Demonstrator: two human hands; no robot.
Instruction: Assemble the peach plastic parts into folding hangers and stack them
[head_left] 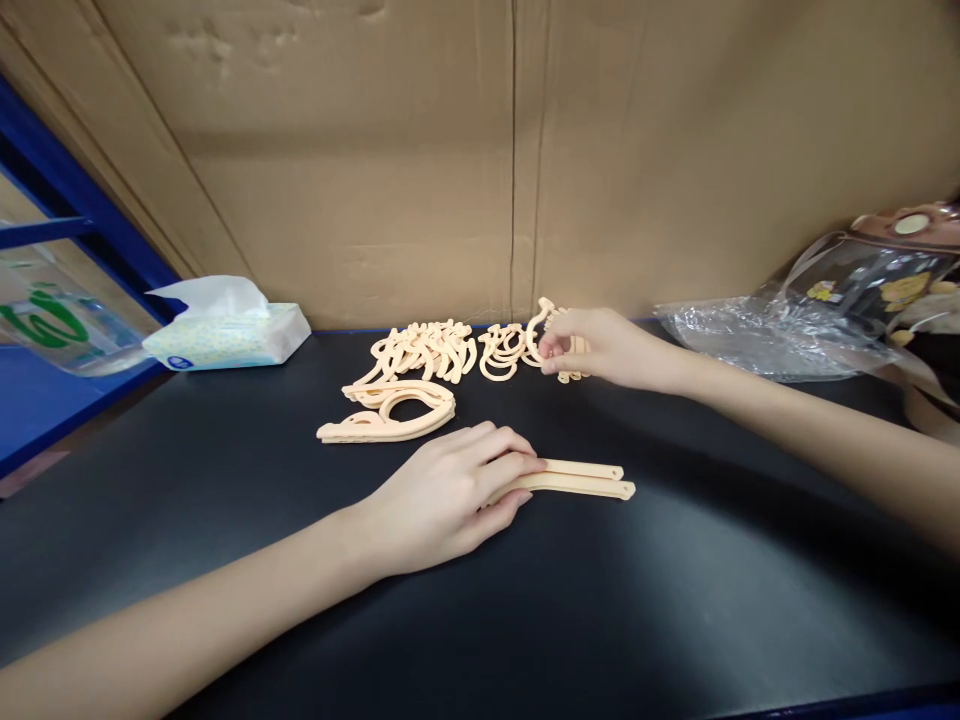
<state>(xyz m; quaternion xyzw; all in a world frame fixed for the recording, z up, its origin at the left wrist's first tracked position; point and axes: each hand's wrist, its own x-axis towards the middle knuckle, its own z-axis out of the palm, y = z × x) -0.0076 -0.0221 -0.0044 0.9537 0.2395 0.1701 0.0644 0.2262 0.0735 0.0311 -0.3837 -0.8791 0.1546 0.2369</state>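
Beneath my left hand point(457, 495), fingers wrapped over them, lie two slim beige plastic hanger arms point(589, 486), side by side; their holed ends stick out to the right. Farther back, my right hand point(619, 348) pinches a curved beige hanger hook point(533, 328) between thumb and fingers. Several small beige pieces sit behind and under that hand, partly hidden. More loose hooks point(499, 377) are heaped just left of it. Beyond my left hand rests a stack of folded hangers point(405, 430), with a pile of curved hanger arms point(424, 350) behind.
A tissue pack point(232, 335) stands at the back left, near a blue metal frame point(127, 240) and a clear bag with green print point(60, 315). Clear plastic packaging point(765, 335) and a transparent bag point(870, 275) occupy the right. Cardboard point(360, 160) walls the black table's point(600, 620) far edge.
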